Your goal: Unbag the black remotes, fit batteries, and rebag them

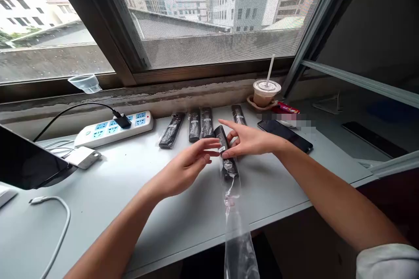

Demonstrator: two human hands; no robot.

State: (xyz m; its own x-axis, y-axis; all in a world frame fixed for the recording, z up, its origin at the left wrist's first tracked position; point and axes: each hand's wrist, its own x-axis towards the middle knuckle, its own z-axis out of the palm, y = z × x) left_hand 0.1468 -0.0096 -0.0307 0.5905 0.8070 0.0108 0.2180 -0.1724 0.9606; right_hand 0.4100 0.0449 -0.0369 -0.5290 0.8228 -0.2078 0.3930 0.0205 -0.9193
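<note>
Pale grey bench (186, 218) runs beneath the window (196, 37); a black wrapped stick (230, 167) is between the left hand (183, 169), grip loosely parted, and right hand (253, 140), touching it, closure unclear. The clear sleeve (238, 246) is cut off below.

Black wrapped packets (194, 125), power strip (98, 135), phone (285, 134) on pale desk (183, 222)

The person's left hand (183, 170), right hand (247, 139) and both slim forearms (121, 226) were bare. At the near right, a pale grey fabric sleeve (388, 262), lightly creased, curved around the right arm (330, 196).
</note>
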